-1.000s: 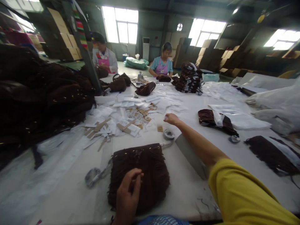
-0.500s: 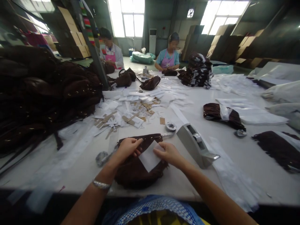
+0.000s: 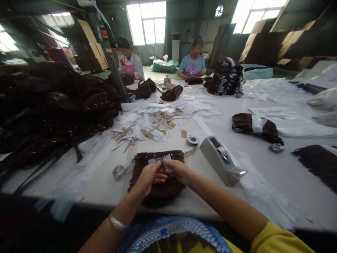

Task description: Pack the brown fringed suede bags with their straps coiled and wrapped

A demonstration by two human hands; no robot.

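A dark brown fringed bag [image 3: 158,196] lies flat on the table in front of me, with metal eyelets along its top edge. Over its upper part, my left hand [image 3: 152,177] pinches thumb against fingers beside a small dark piece, perhaps a drawstring end; what exactly it grips is hidden. My right hand [image 3: 180,171] holds a white paper sheet [image 3: 167,159], now bent, and part of it shows left of the thumbs too. The two hands nearly touch. Clear-wrapped straps stick out both sides of the bag, the left bundle [image 3: 119,172] lying beside it.
Right of the bag stands a grey tape dispenser [image 3: 222,161]. Beyond lie scattered paper and tags [image 3: 158,123] and a brown wrapped bag [image 3: 256,127]. A big heap of dark bags [image 3: 60,102] fills the left. Two people work across the table, near a stack of bags [image 3: 226,77].
My hands have come together over the bag's top. The white sheet, flat and slanted before, is now bent around or behind my fingertips. The view has shifted slightly.
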